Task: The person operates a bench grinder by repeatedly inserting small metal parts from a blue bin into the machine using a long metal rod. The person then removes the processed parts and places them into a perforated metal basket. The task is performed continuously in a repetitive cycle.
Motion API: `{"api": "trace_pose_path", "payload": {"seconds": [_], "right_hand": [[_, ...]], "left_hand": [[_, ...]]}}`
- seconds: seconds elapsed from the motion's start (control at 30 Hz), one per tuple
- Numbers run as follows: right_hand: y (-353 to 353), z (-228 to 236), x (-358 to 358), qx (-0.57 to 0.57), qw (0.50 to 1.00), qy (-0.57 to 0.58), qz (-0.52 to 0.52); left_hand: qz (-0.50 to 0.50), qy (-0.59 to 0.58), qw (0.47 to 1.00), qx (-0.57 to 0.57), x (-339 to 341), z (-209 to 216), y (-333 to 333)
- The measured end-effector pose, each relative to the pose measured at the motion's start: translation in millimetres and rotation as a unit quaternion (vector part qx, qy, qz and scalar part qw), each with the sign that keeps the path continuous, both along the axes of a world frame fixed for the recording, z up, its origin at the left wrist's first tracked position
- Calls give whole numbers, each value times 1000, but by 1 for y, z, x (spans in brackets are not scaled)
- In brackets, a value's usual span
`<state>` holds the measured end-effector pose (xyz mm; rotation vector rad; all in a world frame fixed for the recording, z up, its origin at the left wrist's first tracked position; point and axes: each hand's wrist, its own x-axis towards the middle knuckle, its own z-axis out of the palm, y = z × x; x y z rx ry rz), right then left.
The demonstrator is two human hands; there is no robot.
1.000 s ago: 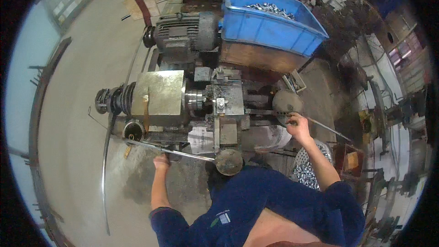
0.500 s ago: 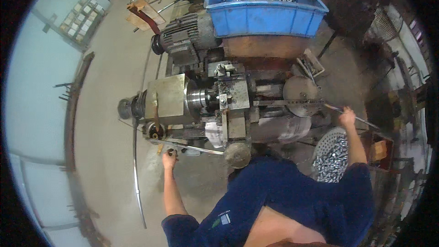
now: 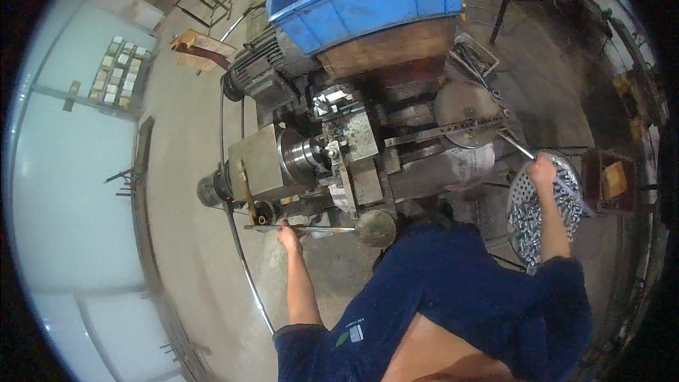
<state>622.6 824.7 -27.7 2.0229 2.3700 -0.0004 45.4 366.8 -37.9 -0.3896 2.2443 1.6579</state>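
Observation:
A small lathe-like machine stands in front of me, with a steel chuck (image 3: 305, 153) at its headstock and a tool block (image 3: 353, 134) beside it. My left hand (image 3: 289, 238) is closed around a thin metal lever (image 3: 329, 229), which runs right to a round disc (image 3: 375, 228). My right hand (image 3: 542, 172) grips a longer metal lever (image 3: 520, 146) near a larger round disc (image 3: 467, 114). A drilled flat bar (image 3: 431, 134) links that disc to the machine. Whether a workpiece sits in the chuck is too small to tell.
Below my right forearm stands a perforated round basin (image 3: 522, 189) of small shiny metal parts. A blue bin (image 3: 382, 10) with similar parts rests behind the machine, right of a motor (image 3: 265, 71). A rusty box (image 3: 614, 178) is at right; a long rod (image 3: 244, 269) slants at left.
My left hand has moved up onto the thin lever. My right hand has swung its lever nearer and lower, over the basin. The whole view has turned and shifted.

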Motion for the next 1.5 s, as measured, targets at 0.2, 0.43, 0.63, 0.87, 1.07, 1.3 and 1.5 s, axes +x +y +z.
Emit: {"api": "trace_pose_path", "payload": {"seconds": [0.2,0.43,0.63,0.87,1.07,1.3,1.5], "right_hand": [[-69,20,-28,-44,990,98,-89],[-84,15,-29,-31,987,135,-81],[-83,32,-33,-70,989,126,-43],[19,11,11,2,994,8,109],[77,29,-47,95,994,-58,4],[-16,29,-83,18,984,172,51],[-94,-48,-36,-68,971,186,134]], "left_hand": [[7,40,998,-45,2,4,9],[-10,36,999,-21,0,5,4],[-37,-33,996,-75,8,27,11],[-87,-31,987,-132,12,13,3],[-186,-106,973,-84,13,35,0],[-79,-85,993,29,27,4,-65],[-279,26,912,-299,6,-59,-72]]}}
